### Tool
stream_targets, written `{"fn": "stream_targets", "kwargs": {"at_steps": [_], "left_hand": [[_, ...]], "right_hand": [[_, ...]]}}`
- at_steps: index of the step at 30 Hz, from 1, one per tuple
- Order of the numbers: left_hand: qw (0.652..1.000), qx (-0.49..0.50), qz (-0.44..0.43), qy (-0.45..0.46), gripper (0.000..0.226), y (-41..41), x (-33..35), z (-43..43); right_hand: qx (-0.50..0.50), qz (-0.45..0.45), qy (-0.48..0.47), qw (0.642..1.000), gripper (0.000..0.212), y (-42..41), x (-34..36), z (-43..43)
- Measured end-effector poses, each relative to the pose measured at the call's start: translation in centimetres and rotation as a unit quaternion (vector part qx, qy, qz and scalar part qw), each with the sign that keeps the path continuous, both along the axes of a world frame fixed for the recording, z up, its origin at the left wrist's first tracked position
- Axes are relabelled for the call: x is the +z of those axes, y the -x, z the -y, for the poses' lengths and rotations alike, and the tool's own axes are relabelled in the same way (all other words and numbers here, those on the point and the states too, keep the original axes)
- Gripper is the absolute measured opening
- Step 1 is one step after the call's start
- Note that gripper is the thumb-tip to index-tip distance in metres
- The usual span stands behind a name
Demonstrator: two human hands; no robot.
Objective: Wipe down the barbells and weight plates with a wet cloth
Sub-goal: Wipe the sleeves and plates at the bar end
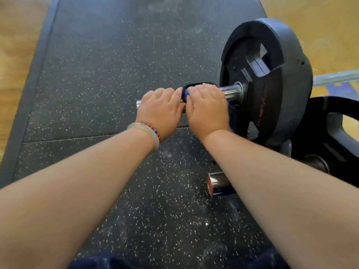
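Two barbells (231, 92) (218, 184), two plates (287, 55) (340, 136), one cloth (194, 85): left hand (159, 109) grips the farther barbell, right hand (208, 111) grips cloth.

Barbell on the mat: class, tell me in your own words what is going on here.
A person is wiping a loaded bar. The left hand grips the bar's bare end, while the right hand curls its fingers over a dark cloth wrapped round the bar, just short of the plate. Below is a speckled mat; a second bar lies nearer the person.
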State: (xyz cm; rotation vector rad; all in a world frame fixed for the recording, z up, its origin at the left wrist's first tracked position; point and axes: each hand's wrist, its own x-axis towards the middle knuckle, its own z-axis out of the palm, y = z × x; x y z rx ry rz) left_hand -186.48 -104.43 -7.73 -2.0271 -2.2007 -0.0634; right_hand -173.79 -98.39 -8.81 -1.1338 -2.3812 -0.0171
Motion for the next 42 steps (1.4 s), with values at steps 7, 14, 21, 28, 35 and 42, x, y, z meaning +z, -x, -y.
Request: {"fn": "stream_targets", "kwargs": {"at_steps": [7, 14, 21, 28, 35, 42], "left_hand": [[1.0, 0.0, 0.023, 0.012, 0.05, -0.1, 0.1, 0.0], [0.999, -0.004, 0.029, 0.023, 0.051, 0.0, 0.3, 0.2], [0.999, 0.018, 0.032, 0.038, 0.051, -0.4, 0.4, 0.1], [0.999, -0.003, 0.03, 0.045, 0.052, -0.4, 0.7, 0.3], [0.999, -0.004, 0.03, 0.04, 0.052, -0.4, 0.6, 0.3], [0.999, -0.001, 0.033, 0.037, 0.052, -0.5, 0.8, 0.4]], "right_hand": [[-0.131, -0.008, 0.041, 0.991, 0.037, -1.6, 0.8, -1.4], [-0.005, -0.003, 0.011, 1.0, 0.029, -2.1, 0.7, -2.0], [-0.069, -0.031, 0.025, 0.997, 0.034, 0.6, 0.0, 0.5], [-0.131, 0.005, 0.059, 0.99, 0.031, -2.9, 1.0, -1.7], [0.05, 0.021, -0.01, 0.998, 0.033, -1.0, 0.2, 0.3], [-0.136, -0.009, 0.061, 0.989, 0.035, -1.7, 0.9, -0.6]]}}
